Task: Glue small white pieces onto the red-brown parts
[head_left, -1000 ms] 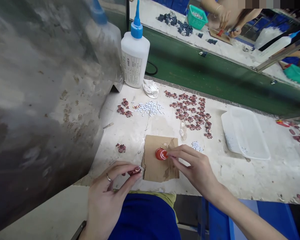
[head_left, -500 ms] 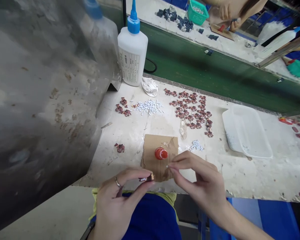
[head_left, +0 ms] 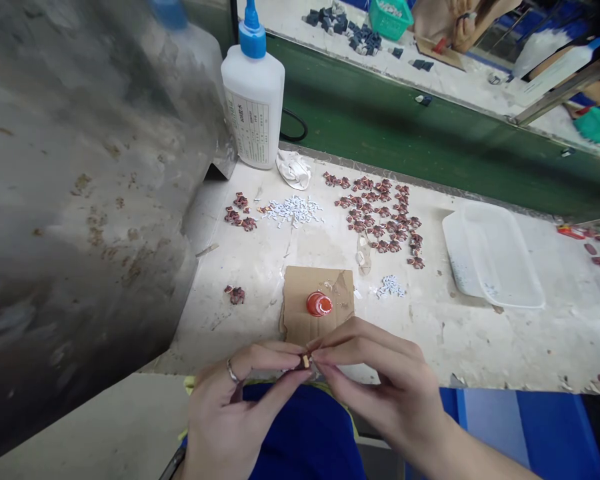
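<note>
My left hand [head_left: 240, 397], with a ring on one finger, pinches a small dark brown figure [head_left: 304, 362] that has a yellowish part. The fingertips of my right hand [head_left: 385, 373] are pressed together against that figure's right side; whatever they hold is hidden. Just beyond the hands, a small open red pot [head_left: 319, 304] stands on a cardboard square [head_left: 295, 320]. Small pale blue-white pieces lie in a large pile [head_left: 295, 210] and a smaller pile [head_left: 391, 287]. Rows of brown figures [head_left: 380, 213] lie behind the cardboard, and one more figure [head_left: 236, 295] lies to its left.
A glue bottle [head_left: 255, 100] with a blue cap stands at the back beside a crumpled white wad [head_left: 294, 169]. A metal housing [head_left: 80, 200] fills the left. On the right lies a clear plastic tray [head_left: 495, 257]. Another person's hand [head_left: 464, 27] shows across the green divider [head_left: 380, 120].
My right hand has moved left from beside the red pot to the figure in my left hand. The small white piece seen at its fingertips is now hidden. The view has shifted slightly.
</note>
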`<state>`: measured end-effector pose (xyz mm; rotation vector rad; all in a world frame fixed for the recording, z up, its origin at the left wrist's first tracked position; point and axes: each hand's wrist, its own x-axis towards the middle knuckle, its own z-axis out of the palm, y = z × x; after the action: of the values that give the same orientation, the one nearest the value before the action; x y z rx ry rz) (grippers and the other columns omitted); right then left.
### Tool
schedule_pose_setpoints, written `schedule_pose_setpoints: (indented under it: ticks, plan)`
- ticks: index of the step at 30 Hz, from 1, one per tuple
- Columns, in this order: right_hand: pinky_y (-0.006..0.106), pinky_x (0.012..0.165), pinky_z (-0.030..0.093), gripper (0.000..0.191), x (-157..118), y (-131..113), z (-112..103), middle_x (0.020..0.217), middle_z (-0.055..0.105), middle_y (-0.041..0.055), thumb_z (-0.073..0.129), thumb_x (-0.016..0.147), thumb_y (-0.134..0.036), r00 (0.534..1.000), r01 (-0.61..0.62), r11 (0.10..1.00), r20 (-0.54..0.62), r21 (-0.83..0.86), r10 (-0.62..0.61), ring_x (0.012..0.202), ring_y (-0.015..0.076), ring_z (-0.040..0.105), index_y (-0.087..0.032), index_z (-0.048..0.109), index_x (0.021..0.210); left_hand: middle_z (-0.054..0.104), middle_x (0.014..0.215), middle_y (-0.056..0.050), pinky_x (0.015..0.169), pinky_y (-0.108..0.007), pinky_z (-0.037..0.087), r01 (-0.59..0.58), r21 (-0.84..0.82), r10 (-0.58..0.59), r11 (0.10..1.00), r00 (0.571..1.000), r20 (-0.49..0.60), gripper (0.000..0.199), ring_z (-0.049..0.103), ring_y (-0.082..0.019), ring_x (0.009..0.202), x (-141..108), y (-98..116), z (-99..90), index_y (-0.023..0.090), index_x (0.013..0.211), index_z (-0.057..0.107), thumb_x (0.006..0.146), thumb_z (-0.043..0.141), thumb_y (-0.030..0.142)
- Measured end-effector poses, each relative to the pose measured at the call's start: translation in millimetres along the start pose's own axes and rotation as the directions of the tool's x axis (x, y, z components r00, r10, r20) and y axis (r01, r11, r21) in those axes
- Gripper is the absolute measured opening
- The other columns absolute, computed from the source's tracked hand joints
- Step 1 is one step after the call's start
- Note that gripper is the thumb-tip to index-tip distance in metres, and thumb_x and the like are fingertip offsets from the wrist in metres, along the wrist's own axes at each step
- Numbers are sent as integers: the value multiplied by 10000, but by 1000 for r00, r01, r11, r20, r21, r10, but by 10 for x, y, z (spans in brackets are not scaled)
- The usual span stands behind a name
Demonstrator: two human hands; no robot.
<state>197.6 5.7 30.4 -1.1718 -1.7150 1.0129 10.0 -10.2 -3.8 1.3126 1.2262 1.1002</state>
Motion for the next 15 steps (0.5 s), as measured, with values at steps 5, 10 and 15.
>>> schedule_pose_setpoints:
  ticks: [5, 10, 15]
  plan:
    - [207, 837, 654, 218, -50, 13, -47, 1030, 771, 126, 629, 940, -6, 980, 183, 951, 128, -250, -155, 944, 159, 772, -105, 728, 1107, 792, 972, 128, 877, -122, 638, -36, 32, 37, 999, 999, -13, 226, 779, -87, 852, 23, -2, -6, 304, 904, 734, 818, 789, 103]
    - [183, 905, 632, 220, -36, -30, -118, 1036, 775, 115, 584, 982, -27, 960, 250, 917, 205, -310, -192, 999, 145, 762, -103, 715, 1142, 796, 955, 118, 871, -116, 634, -52, -3, 52, 999, 999, -9, 201, 779, -85, 838, 70, 30, 1, 295, 868, 750, 809, 800, 110]
    - [246, 792, 671, 289, -53, -8, -92, 1056, 755, 84, 683, 961, -126, 994, 69, 989, 94, -128, -57, 938, 161, 755, -202, 685, 1240, 796, 897, 91, 821, -129, 646, 32, -34, -32, 999, 999, 17, 138, 783, -108, 819, 75, 49, -13, 274, 847, 753, 821, 789, 143]
